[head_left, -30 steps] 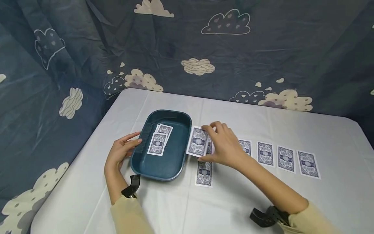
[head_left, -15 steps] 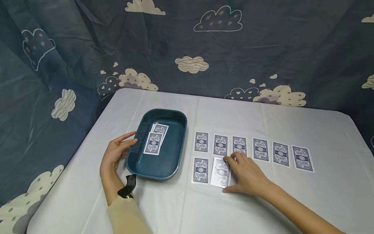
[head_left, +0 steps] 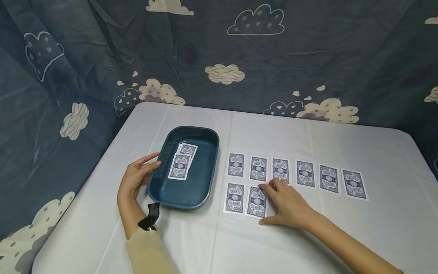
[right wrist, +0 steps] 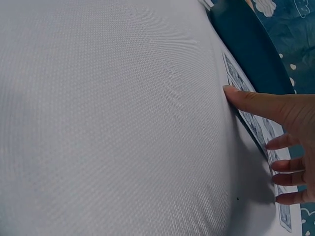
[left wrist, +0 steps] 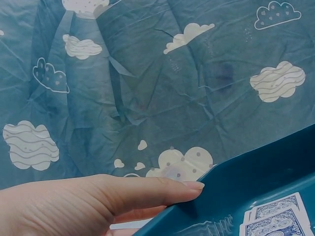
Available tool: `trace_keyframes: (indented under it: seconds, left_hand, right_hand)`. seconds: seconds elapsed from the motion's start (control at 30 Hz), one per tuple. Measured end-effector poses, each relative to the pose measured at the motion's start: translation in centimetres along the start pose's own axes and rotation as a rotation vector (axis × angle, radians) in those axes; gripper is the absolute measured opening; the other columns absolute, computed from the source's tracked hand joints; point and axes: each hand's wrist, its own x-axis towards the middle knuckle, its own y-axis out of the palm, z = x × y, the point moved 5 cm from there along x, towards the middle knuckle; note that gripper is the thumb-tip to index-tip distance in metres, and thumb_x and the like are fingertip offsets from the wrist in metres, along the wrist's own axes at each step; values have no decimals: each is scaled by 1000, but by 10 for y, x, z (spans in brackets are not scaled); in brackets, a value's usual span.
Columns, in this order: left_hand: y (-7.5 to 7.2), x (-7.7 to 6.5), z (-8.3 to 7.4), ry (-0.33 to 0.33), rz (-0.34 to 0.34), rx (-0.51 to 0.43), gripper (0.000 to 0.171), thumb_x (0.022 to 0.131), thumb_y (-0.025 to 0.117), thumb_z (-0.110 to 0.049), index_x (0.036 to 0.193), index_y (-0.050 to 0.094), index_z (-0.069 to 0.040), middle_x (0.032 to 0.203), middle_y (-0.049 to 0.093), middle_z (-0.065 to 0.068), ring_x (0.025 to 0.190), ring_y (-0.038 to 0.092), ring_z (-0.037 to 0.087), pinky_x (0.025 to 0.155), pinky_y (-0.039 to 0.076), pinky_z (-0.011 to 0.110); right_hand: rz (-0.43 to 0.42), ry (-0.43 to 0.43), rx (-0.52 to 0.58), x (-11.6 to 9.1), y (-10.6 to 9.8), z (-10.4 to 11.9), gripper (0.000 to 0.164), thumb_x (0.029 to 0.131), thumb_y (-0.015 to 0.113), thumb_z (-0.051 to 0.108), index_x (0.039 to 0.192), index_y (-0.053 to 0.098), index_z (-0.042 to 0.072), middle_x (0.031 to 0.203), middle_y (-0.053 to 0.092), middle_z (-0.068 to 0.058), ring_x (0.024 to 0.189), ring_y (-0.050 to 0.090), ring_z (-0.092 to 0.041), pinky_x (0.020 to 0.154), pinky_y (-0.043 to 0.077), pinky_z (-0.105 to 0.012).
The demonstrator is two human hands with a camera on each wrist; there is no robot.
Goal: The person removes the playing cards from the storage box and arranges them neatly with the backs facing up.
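Observation:
My left hand [head_left: 136, 177] grips the left rim of a dark teal tray [head_left: 213, 167]; in the left wrist view the thumb [left wrist: 182, 191] lies over the rim with fingers on the outer side. Inside the tray are a few overlapping face-down playing cards [head_left: 179, 167]. My right hand [head_left: 291, 205] holds a face-down playing card [head_left: 256, 201] by its top and bottom edges, between fingers and thumb. That card lies at or just above the cloth, beside another card [head_left: 234, 198] in the lower row. In the right wrist view the thumb [right wrist: 256, 102] touches down near the card's edge.
Above the lower row runs an upper row of several face-down cards, from a left-hand card [head_left: 236, 165] to a right-hand card [head_left: 354, 185]. A white cloth [head_left: 191, 243] covers the table. Behind it hangs a dark cloud-patterned curtain [head_left: 308, 57].
My right hand has carried the card from beside the tray's right rim to the lower row, right of the first card, and lowered it flat. My left hand stays at the tray.

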Motion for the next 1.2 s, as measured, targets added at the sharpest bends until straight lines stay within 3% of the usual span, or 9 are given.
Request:
trace_keyframes:
  seconds: [0.47,0.7,0.87,1.0,1.1,1.2]
  left_hand:
    - [-2,2,-7,18,-12,-6,54,80,73,-29,129,55,-17,86,69,-12,75,63,6,66,51,24]
    - [-2,3,-9,15,-13,-1,55,79,74,-30,129,55,-16,85,69,-12,77,62,7,66,51,24]
    - [-3,3,-6,8,-15,12,54,80,73,-31,130,55,-17,87,69,-12,79,62,8,68,51,25]
    - [-2,3,-3,1,-8,27,55,80,73,-32,130,55,-18,90,68,-12,84,63,8,71,50,26]
    - [-1,2,-1,0,-9,39,55,80,73,-32,130,55,-19,92,68,-12,87,63,7,73,49,26]
    - [1,1,1,2,-11,26,54,79,73,-31,129,56,-18,92,68,-10,86,64,8,72,51,26]
  right_hand:
    - [62,-34,2,5,-6,-5,93,57,77,60,129,51,6,106,51,-9,92,49,-21,80,45,-40]
    - [95,-2,27,16,-16,-7,97,54,72,70,127,53,8,104,54,-8,89,53,-22,76,47,-41]
    - [33,47,12,52,-32,-5,89,56,72,69,123,57,11,105,58,-11,86,57,-26,72,48,-43]
    - [-84,63,27,92,-45,13,79,61,70,68,118,60,14,103,58,-8,80,55,-23,68,46,-38]
    - [-185,14,46,122,-45,39,71,68,66,67,113,60,13,100,57,-5,82,54,-21,69,44,-35]
    - [-237,-113,30,148,-34,69,66,73,65,63,112,59,11,98,54,-4,85,50,-19,72,41,-34]
